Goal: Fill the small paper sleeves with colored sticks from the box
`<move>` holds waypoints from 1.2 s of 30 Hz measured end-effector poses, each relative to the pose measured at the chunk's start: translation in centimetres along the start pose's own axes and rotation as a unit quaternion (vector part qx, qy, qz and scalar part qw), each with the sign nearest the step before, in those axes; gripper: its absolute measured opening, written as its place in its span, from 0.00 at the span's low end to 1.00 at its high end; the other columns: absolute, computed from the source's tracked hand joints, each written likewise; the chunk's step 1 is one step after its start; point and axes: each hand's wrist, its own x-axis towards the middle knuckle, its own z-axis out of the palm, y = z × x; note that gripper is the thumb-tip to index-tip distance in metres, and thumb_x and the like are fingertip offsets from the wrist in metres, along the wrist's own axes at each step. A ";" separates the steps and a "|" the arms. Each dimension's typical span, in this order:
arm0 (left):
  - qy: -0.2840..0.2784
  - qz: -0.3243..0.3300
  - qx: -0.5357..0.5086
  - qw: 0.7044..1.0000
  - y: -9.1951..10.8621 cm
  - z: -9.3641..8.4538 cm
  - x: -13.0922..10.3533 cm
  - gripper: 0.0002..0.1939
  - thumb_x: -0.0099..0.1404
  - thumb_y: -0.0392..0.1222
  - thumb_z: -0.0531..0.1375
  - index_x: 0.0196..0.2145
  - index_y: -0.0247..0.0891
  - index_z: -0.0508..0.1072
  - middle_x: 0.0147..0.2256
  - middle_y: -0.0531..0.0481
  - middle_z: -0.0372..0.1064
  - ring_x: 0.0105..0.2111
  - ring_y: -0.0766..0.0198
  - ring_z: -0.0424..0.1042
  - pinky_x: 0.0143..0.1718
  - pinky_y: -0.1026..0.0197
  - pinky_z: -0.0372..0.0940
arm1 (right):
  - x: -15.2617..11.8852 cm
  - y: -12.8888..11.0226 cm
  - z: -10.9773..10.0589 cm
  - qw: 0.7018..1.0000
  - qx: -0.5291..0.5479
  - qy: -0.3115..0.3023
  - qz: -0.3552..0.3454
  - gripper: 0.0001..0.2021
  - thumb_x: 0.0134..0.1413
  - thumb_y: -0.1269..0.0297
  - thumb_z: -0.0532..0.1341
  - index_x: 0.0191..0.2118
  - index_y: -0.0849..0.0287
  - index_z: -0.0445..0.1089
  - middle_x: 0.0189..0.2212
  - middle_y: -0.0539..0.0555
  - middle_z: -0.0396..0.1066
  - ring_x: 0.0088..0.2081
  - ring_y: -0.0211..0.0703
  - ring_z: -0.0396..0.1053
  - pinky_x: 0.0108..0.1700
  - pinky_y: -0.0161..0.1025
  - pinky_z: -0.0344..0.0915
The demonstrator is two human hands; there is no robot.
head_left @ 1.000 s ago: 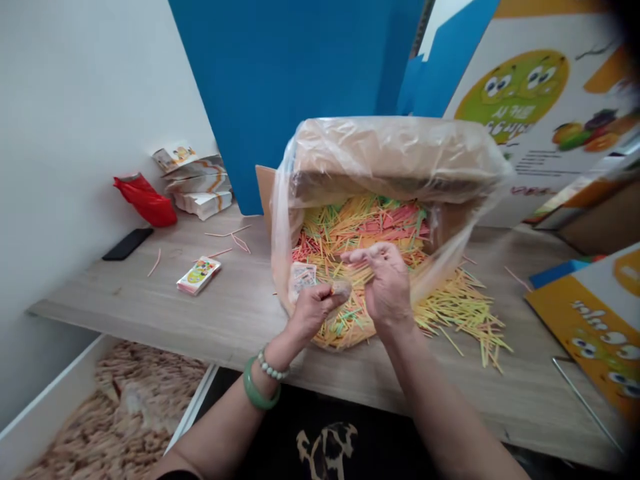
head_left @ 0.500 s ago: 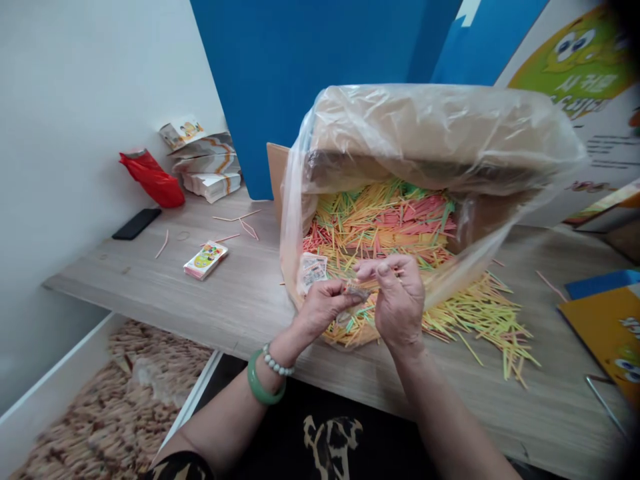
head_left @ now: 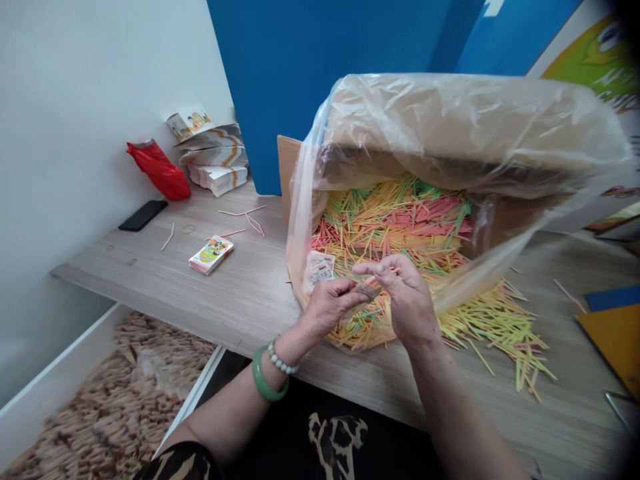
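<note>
My left hand (head_left: 326, 308) pinches a small see-through packet (head_left: 369, 288) between thumb and fingers. Close beside it, my right hand (head_left: 411, 303) has its fingers curled in, with a few thin pinkish sticks (head_left: 395, 271) showing at the fingertips. The sticks' far ends reach toward the packet; whether they are inside it I cannot tell. Both hands are over the front of a carton lined with a clear plastic bag (head_left: 450, 107). Inside lies a heap of thin coloured sticks (head_left: 390, 213), yellow, pink and green. Printed packets (head_left: 321, 267) rest at its left side.
Loose sticks (head_left: 500, 327) spill onto the table (head_left: 250, 287) at right. On the left are a small stack of cards (head_left: 211, 255), a black phone-like slab (head_left: 143, 215), a red bag (head_left: 159, 170) and stacked printed cartons (head_left: 215, 157). A filled drawer (head_left: 125, 393) stands open below.
The view has shifted slightly, so the scene sits further left or right in places. My hands stay together at the packet, the right fingers a little closer to it.
</note>
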 end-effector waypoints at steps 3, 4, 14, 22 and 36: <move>-0.006 0.010 0.005 1.000 0.2 0.2 0.3 0.19 0.60 0.53 0.66 0.22 0.36 0.72 0.22 0.55 0.60 0.26 0.68 0.58 0.29 0.62 0.52 | 0.4 0.3 0.0 0.998 -0.013 -0.042 0.045 0.10 0.55 0.55 0.64 0.30 0.54 0.66 0.41 0.55 0.82 0.50 0.52 0.75 0.53 0.49 0.64; -0.007 0.017 0.002 1.000 0.2 0.3 0.4 0.19 0.61 0.53 0.65 0.23 0.35 0.73 0.23 0.55 0.62 0.27 0.67 0.59 0.31 0.62 0.54 | 0.6 0.6 0.1 0.996 -0.005 -0.059 0.065 0.11 0.54 0.55 0.64 0.29 0.55 0.66 0.42 0.56 0.82 0.50 0.53 0.75 0.52 0.49 0.65; 0.066 -0.034 -0.250 0.965 -1.8 0.3 2.7 0.21 0.52 0.58 0.71 0.25 0.35 0.75 0.24 0.54 0.64 0.26 0.68 0.58 0.30 0.63 0.54 | 1.9 2.7 -1.8 0.992 -0.080 -0.085 0.055 0.28 0.54 0.41 0.64 0.55 0.52 0.71 0.60 0.59 0.71 0.62 0.54 0.66 0.64 0.52 0.61; 0.056 -0.016 -0.268 0.962 0.3 -0.1 2.2 0.25 0.49 0.59 0.73 0.22 0.34 0.73 0.23 0.55 0.62 0.25 0.69 0.58 0.30 0.63 0.55 | 0.8 3.0 -2.2 0.989 -0.141 -0.043 0.023 0.09 0.50 0.57 0.65 0.27 0.56 0.69 0.26 0.49 0.69 0.32 0.42 0.66 0.38 0.41 0.63; 0.213 -0.046 -0.126 0.968 1.0 -8.5 -5.8 0.17 0.51 0.54 0.74 0.26 0.35 0.81 0.28 0.50 0.73 0.28 0.66 0.68 0.30 0.64 0.63 | -2.1 3.3 4.1 0.946 -0.280 -0.158 0.046 0.09 0.58 0.58 0.55 0.32 0.55 0.67 0.30 0.51 0.70 0.35 0.45 0.67 0.39 0.40 0.61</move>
